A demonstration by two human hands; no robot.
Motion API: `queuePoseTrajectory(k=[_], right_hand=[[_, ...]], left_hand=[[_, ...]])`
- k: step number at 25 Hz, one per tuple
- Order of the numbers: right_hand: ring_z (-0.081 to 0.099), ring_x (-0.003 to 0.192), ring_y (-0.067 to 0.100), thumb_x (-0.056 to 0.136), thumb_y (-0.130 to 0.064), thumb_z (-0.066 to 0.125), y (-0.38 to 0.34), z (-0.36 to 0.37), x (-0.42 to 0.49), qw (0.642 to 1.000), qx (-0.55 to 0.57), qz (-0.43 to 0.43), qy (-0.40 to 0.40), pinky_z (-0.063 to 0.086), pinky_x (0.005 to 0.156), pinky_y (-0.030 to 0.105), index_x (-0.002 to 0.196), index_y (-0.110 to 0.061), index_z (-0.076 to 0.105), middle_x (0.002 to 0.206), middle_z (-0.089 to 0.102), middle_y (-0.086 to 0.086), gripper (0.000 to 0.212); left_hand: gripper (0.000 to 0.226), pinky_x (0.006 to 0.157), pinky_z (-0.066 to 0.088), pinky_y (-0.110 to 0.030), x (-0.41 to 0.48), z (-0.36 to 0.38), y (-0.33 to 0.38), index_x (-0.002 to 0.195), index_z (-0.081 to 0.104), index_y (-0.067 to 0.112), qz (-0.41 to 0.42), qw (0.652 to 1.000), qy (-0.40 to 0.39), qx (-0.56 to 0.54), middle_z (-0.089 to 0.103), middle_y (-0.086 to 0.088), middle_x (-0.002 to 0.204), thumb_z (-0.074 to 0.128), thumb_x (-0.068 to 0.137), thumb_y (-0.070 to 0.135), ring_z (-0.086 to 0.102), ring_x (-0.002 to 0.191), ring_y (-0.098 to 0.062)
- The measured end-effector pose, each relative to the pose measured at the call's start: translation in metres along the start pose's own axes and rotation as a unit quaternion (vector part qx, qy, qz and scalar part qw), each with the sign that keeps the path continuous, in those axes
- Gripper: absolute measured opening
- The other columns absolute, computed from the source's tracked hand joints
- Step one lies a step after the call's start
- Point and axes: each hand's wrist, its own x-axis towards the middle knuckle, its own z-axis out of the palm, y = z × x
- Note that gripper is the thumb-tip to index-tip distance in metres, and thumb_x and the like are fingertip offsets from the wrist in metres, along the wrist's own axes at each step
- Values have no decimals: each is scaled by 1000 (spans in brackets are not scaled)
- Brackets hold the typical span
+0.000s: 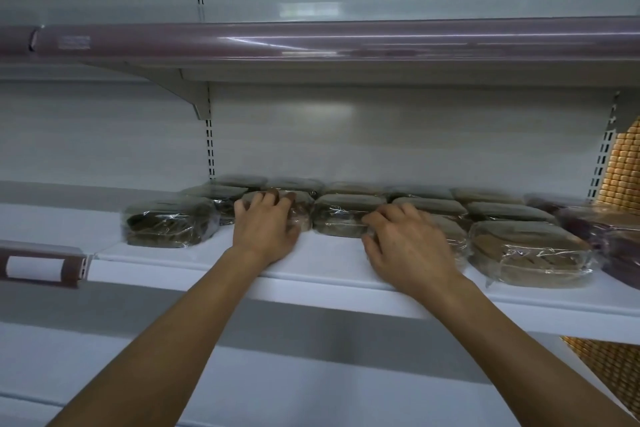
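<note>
Store shelf (329, 263), white, seen from the head view; the frame is motion-blurred. Clear-wrapped brown packs lie flat on it in rows, two or three deep.

Left hand (265, 224) lies over the left pack (301, 211), fingers curled across its top and thumb at its front edge, gripping it. That pack sits on the shelf, set back from the front edge, touching the middle pack (341, 215) on its right.

Right hand (403, 246) covers the right pack (452, 236), fingers bent over its top, gripping it. Only the pack's right edge shows past the hand. It sits on the shelf nearer the front, just beside the big front pack (526, 253).

An end pack (166, 224) lies at the left end of the rows, near the left hand but apart from it. Dark purple packs (620, 246) sit at far right on the same shelf.

Above is an upper shelf with a mauve price rail (311, 40). Label holder (38, 265) low left. Yellow gridded panel (623, 166) at the right edge.
</note>
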Motion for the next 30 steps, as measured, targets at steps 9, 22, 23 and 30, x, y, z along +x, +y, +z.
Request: queuePoseTrajectory(k=[9,22,23,30], right_hand=[[45,128,34,97,-50,42,-21,-13,45,987,-31,-9,-157,27,110,43,149,-23,31,140,51,14,60],[38,132,36,93,-19,39,-56,-7,94,960,145,-51,-234,33,110,41,144,-30,44,144,50,14,53],[38,136,32,96,-19,38,-49,-9,91,954,190,-44,-228,31,113,36,146,-27,42,149,46,10,51],[54,122,29,103,-51,29,-31,-11,87,944,222,-12,-245,40,97,32,123,-10,62,133,59,15,56]], left_hand=[[54,101,28,-43,-50,-31,-14,131,51,36,44,996,66,-47,50,9,121,62,80,52,45,118,-20],[63,105,21,-40,-83,-45,-10,141,47,43,76,981,54,-171,42,17,141,53,80,59,28,135,-6],[63,105,22,-41,-83,-46,-5,141,46,45,85,980,55,-174,42,19,141,52,80,60,28,134,-5],[62,107,23,-39,-87,-41,34,143,42,45,111,971,74,-198,34,19,145,54,83,57,25,137,-5]])
